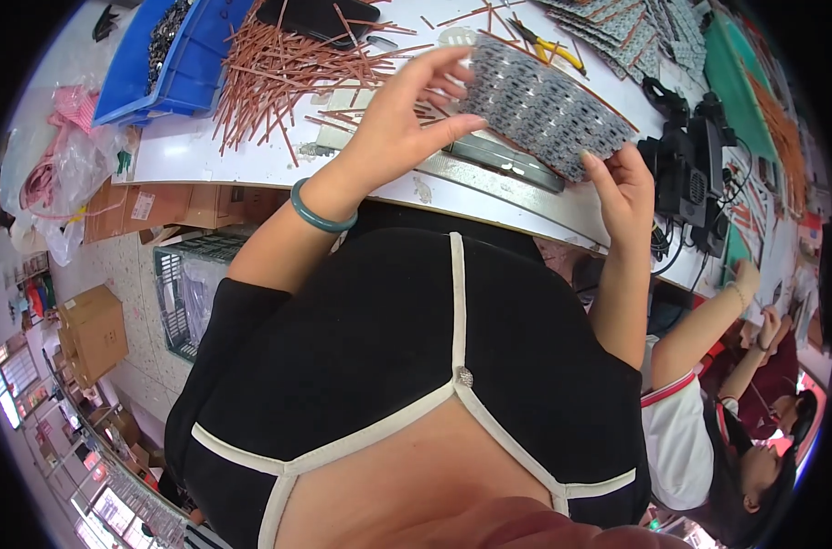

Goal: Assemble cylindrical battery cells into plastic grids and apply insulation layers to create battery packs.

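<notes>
Currently both hands, left hand (393,128) and right hand (622,188), are grasping the grey perforated sheet (544,110); loosening either grip risks it sagging onto the copper rods (279,69).

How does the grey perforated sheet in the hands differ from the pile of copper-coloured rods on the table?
The grey perforated sheet is one flat, hole-patterned piece, lifted and gripped by the left hand and right hand. The copper rods are many thin loose sticks, scattered untouched on the white table. Both sit within arm's reach.
</notes>
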### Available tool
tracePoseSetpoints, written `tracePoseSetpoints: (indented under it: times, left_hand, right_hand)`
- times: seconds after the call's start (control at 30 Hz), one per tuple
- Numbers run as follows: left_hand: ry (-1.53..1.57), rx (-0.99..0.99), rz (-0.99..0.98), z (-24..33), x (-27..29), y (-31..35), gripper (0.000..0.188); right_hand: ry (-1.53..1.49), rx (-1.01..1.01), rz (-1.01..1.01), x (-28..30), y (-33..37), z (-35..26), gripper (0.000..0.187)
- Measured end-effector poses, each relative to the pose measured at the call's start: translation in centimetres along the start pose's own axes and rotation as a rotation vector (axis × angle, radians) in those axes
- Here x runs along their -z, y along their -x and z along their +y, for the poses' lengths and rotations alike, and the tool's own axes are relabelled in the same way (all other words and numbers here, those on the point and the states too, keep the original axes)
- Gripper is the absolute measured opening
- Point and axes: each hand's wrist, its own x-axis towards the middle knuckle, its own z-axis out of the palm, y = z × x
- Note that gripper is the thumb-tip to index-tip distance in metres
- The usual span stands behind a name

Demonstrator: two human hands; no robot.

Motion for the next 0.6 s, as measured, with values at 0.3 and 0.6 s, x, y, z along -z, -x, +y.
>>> tracePoseSetpoints:
  times: [0.3, 0.6]
  left_hand:
    - [0.192, 0.248, -0.195, -1.0, -0.5, 0.7, 0.025]
    - [0.095, 0.227, -0.194, -0.5, -0.2, 1.1, 0.013]
  right_hand:
    - [-0.062, -0.025, -0.065, 1.5, 0.8, 1.4, 0.022]
    - [0.333, 0.063, -0.078, 1.0, 0.9, 1.1, 0.025]
